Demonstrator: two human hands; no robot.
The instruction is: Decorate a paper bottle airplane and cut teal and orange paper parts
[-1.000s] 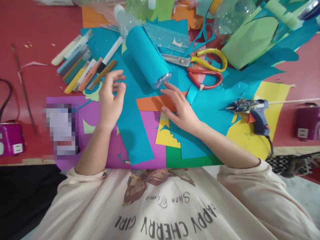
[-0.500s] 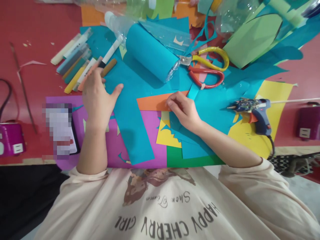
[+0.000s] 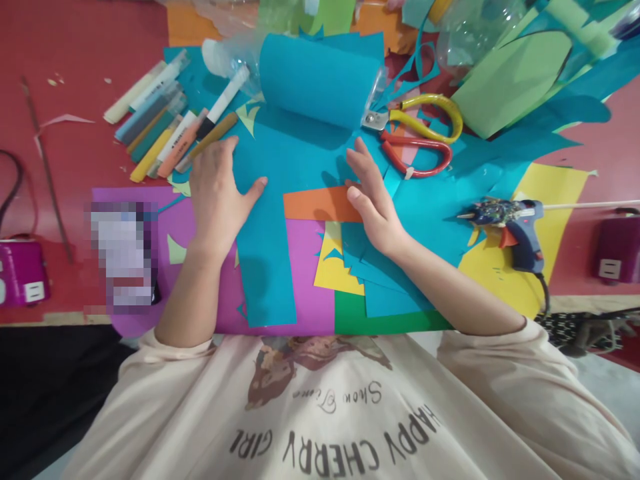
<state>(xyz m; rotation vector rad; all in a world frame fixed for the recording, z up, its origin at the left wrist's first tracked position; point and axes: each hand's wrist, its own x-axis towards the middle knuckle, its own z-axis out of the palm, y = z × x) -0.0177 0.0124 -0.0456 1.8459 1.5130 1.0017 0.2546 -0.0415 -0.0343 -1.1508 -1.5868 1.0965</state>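
My left hand [image 3: 220, 193] is open, thumb apart from the fingers, over the left edge of a blue paper strip [image 3: 270, 267] and just below the markers [image 3: 170, 133]. Holding nothing, my right hand [image 3: 373, 197] is open with its fingers raised at the right end of an orange paper strip [image 3: 320, 204]; whether it touches the strip I cannot tell. Beyond both hands a plastic bottle wrapped in blue paper [image 3: 320, 80] lies on its side, its clear neck to the left. Against its base rest scissors [image 3: 425, 137] with one yellow and one red handle, blades hidden.
A glue gun [image 3: 515, 223] lies on yellow paper at the right, its cord hanging over the table edge. On the left is a phone [image 3: 125, 257], blurred out, on purple paper. Clear bottles [image 3: 475, 33] and a green paper piece [image 3: 515, 80] crowd the back right.
The wrapped bottle has rolled and turned from slanting to nearly level, farther from me. My left hand went left, then back right. My right fingers curled in, then opened. The blue strip has swung straighter.
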